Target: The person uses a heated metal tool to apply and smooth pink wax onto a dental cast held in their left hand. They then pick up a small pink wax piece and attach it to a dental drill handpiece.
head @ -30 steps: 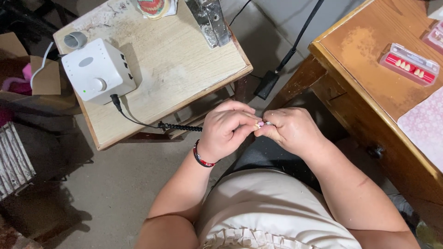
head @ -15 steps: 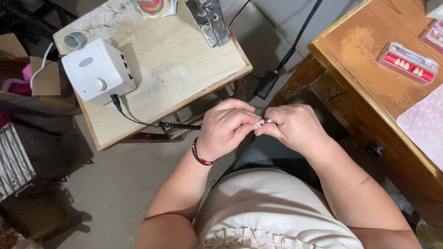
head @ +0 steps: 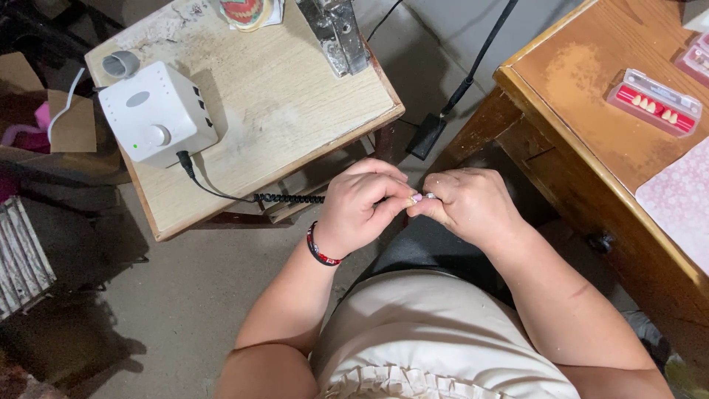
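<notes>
head view: left hand (head: 362, 210) and right hand (head: 469, 203) pinched shut together on small pinkish piece (head: 417, 197); tooth set in clear case (head: 653, 102)

Left hand (head: 363, 208) and right hand (head: 467, 203) meet fingertip to fingertip, both curled and pinching, forearms angled inward.

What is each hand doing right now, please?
Left hand: closed, pinching a small pink piece at the fingertips.
Right hand: closed on the same piece; what else it grips cannot be told.
</notes>
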